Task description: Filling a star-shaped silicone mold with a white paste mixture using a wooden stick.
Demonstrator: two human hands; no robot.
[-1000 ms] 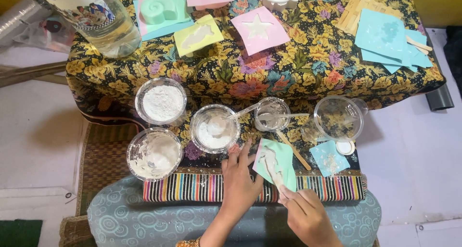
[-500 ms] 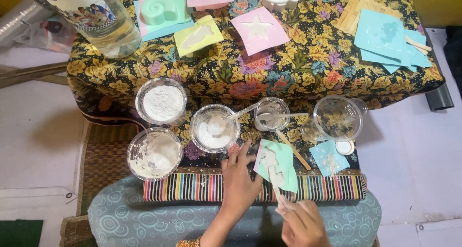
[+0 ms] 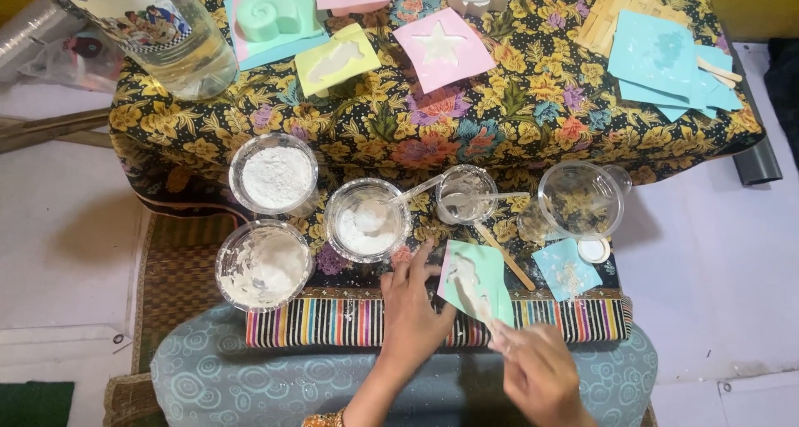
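A pale green flat mould with white paste in its cavity lies on the striped cloth edge in front of me. My left hand lies flat beside it, fingers apart, fingertips touching its left edge. My right hand grips a thin paste-smeared wooden stick whose tip rests on the mould's lower part. Just beyond the left hand stands a clear bowl of white paste.
A powder bowl, a smeared bowl, a small cup with a spoon, an empty clear bowl, a small blue mould and a loose stick surround the mould. Farther back lie coloured moulds and a bottle.
My right hand has shifted slightly, drawing the stick over the green mould. My left hand stays beside the mould.
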